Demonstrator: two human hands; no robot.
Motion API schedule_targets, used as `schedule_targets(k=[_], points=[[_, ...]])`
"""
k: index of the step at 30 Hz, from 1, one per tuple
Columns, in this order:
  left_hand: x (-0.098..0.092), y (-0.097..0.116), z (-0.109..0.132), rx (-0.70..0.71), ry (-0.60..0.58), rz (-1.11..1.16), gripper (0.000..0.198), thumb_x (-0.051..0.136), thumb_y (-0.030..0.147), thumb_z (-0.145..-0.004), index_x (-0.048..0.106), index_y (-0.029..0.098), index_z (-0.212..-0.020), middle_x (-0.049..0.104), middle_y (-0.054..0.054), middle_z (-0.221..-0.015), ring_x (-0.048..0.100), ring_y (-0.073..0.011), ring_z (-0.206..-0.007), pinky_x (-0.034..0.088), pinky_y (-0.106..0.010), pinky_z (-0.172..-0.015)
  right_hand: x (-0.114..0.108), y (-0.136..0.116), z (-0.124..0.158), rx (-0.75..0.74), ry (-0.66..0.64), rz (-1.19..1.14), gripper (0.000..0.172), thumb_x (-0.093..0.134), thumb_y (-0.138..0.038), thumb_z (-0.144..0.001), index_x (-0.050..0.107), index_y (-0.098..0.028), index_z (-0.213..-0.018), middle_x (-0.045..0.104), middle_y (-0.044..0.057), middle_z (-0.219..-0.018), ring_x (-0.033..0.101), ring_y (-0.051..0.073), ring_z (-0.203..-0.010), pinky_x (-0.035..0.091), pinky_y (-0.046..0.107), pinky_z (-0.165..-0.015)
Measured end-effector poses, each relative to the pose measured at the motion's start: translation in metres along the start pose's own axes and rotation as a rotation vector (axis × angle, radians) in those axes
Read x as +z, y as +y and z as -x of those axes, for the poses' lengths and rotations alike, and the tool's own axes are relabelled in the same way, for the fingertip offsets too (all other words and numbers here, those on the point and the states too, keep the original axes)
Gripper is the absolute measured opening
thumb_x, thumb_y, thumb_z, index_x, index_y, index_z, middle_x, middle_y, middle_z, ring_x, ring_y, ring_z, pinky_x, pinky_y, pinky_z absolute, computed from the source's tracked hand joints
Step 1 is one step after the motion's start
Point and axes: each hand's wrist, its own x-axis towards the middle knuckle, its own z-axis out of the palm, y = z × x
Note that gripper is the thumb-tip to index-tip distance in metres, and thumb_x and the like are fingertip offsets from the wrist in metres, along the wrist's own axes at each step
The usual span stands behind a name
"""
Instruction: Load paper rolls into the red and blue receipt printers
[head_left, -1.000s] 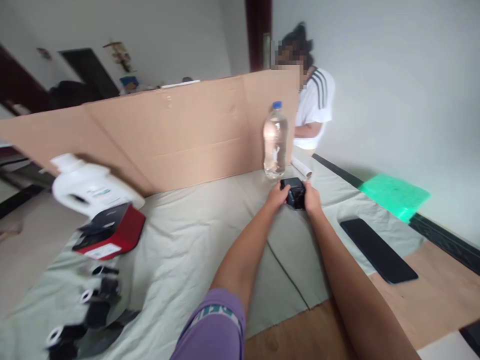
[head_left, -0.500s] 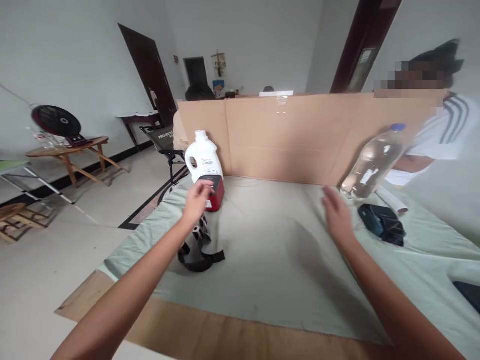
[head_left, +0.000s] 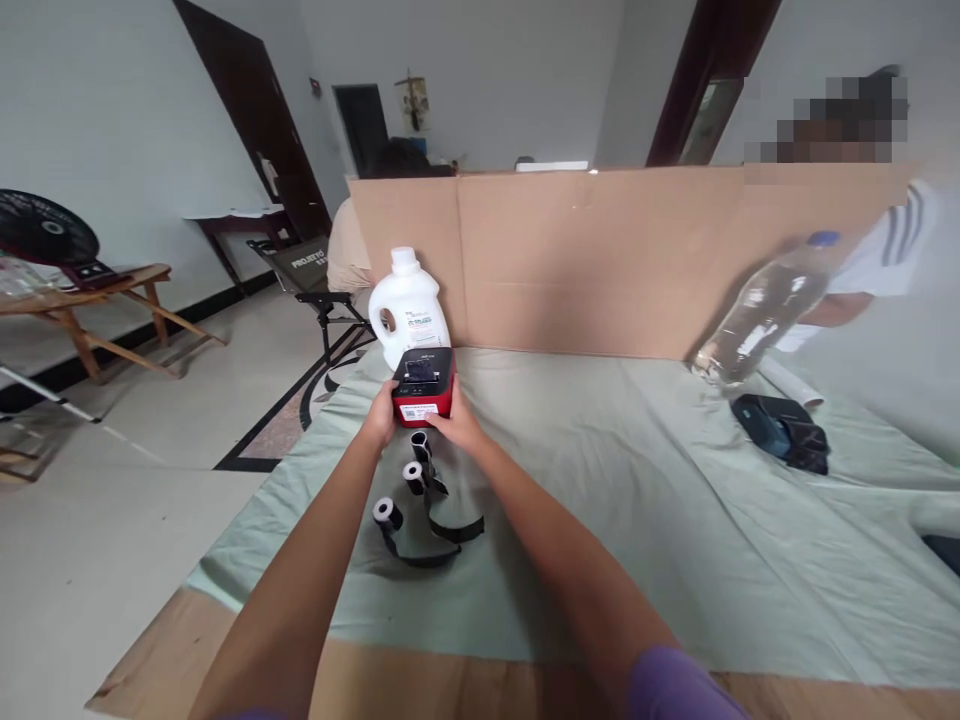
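Red-and-black device (head_left: 424, 388), one: in front of white jug (head_left: 416, 310), left part of table (head_left: 420, 680); clasped at opposite sides by left hand (head_left: 382, 413) and right hand (head_left: 460, 424). Black rolls (head_left: 413, 477), three: nearer front edge.

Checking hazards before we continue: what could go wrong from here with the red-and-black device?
1. The white jug stands close behind the red-and-black device; a backward push might knock it.
2. Black rolls with loose strips sit just in front; pulling the device nearer could catch or scatter them.
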Motion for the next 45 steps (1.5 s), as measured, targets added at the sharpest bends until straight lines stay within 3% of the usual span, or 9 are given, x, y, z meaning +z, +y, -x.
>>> schedule_targets(k=[4, 8, 12, 15, 18, 21, 29, 41, 45], points=[[0.008, 0.008, 0.007, 0.075, -0.066, 0.159, 0.038, 0.044, 0.022, -0.086, 0.065, 0.018, -0.118, 0.076, -0.003, -0.101, 0.071, -0.0199, -0.095, 0.057, -0.032, -0.087, -0.009, -0.013, 0.005, -0.044, 0.092, 0.044, 0.116, 0.072, -0.032, -0.077, -0.008, -0.021, -0.160, 0.016, 0.012, -0.167, 0.019, 0.030, -0.153, 0.016, 0.051, -0.124], [0.045, 0.024, 0.040, 0.253, -0.195, 0.159, 0.047, 0.043, 0.022, -0.087, 0.060, 0.023, -0.131, 0.068, -0.001, -0.129, 0.060, -0.0216, -0.124, 0.050, -0.034, -0.104, -0.062, -0.049, 0.036, -0.177, 0.111, 0.062, 0.109, 0.069, -0.036, -0.082, -0.006, -0.020, -0.160, 0.019, 0.011, -0.166, 0.019, 0.029, -0.153, 0.017, 0.048, -0.125], [0.101, 0.020, 0.106, 0.380, -0.322, 0.091, 0.055, 0.046, 0.021, -0.085, 0.056, 0.026, -0.138, 0.059, 0.001, -0.142, 0.047, -0.0214, -0.140, 0.038, -0.035, -0.116, -0.134, -0.079, 0.108, -0.260, 0.204, 0.075, 0.097, 0.065, -0.040, -0.087, 0.003, -0.024, -0.159, 0.026, 0.009, -0.164, 0.029, 0.027, -0.149, 0.022, 0.044, -0.124], [0.139, -0.005, 0.164, 0.458, -0.426, 0.016, 0.061, 0.050, 0.025, -0.088, 0.044, 0.029, -0.149, 0.042, 0.003, -0.157, 0.032, -0.0203, -0.150, 0.024, -0.033, -0.124, -0.174, -0.084, 0.175, -0.186, 0.312, 0.131, 0.097, 0.069, -0.043, -0.084, 0.009, -0.023, -0.158, 0.032, 0.012, -0.161, 0.033, 0.029, -0.147, 0.027, 0.047, -0.122], [0.164, -0.038, 0.206, 0.447, -0.526, 0.011, 0.063, 0.049, 0.034, -0.094, 0.033, 0.031, -0.155, 0.028, 0.004, -0.164, 0.021, -0.0197, -0.153, 0.016, -0.033, -0.126, -0.196, -0.075, 0.229, -0.108, 0.374, 0.143, 0.094, 0.070, -0.045, -0.084, 0.014, -0.023, -0.157, 0.036, 0.014, -0.158, 0.038, 0.029, -0.145, 0.031, 0.048, -0.120], [0.179, -0.065, 0.227, 0.389, -0.544, 0.038, 0.062, 0.047, 0.035, -0.094, 0.034, 0.030, -0.155, 0.030, 0.003, -0.164, 0.021, -0.0206, -0.153, 0.014, -0.036, -0.127, -0.205, -0.062, 0.257, -0.084, 0.388, 0.112, 0.092, 0.068, -0.047, -0.085, 0.016, -0.023, -0.157, 0.038, 0.014, -0.157, 0.039, 0.028, -0.144, 0.032, 0.048, -0.120], [0.203, -0.098, 0.243, 0.343, -0.317, 0.107, 0.064, 0.041, 0.023, -0.089, 0.039, 0.023, -0.153, 0.040, -0.001, -0.159, 0.032, -0.0214, -0.149, 0.025, -0.037, -0.125, -0.209, -0.029, 0.273, -0.065, 0.377, 0.142, 0.090, 0.066, -0.041, -0.087, 0.013, -0.023, -0.157, 0.036, 0.016, -0.158, 0.038, 0.032, -0.145, 0.030, 0.057, -0.120], [0.199, -0.102, 0.242, 0.321, -0.360, 0.111, 0.061, 0.042, 0.025, -0.089, 0.044, 0.023, -0.150, 0.044, -0.001, -0.156, 0.035, -0.0215, -0.148, 0.027, -0.036, -0.124, -0.205, -0.029, 0.278, -0.015, 0.389, 0.152, 0.093, 0.068, -0.033, -0.085, 0.011, -0.023, -0.158, 0.038, 0.016, -0.156, 0.042, 0.031, -0.143, 0.034, 0.054, -0.119], [0.197, -0.099, 0.242, 0.327, -0.381, 0.118, 0.061, 0.043, 0.025, -0.088, 0.045, 0.023, -0.149, 0.044, -0.001, -0.156, 0.035, -0.0212, -0.148, 0.027, -0.035, -0.124, -0.203, -0.031, 0.278, 0.007, 0.456, 0.199, 0.100, 0.071, -0.036, -0.082, 0.009, -0.022, -0.159, 0.029, 0.015, -0.161, 0.031, 0.031, -0.149, 0.027, 0.055, -0.122]])
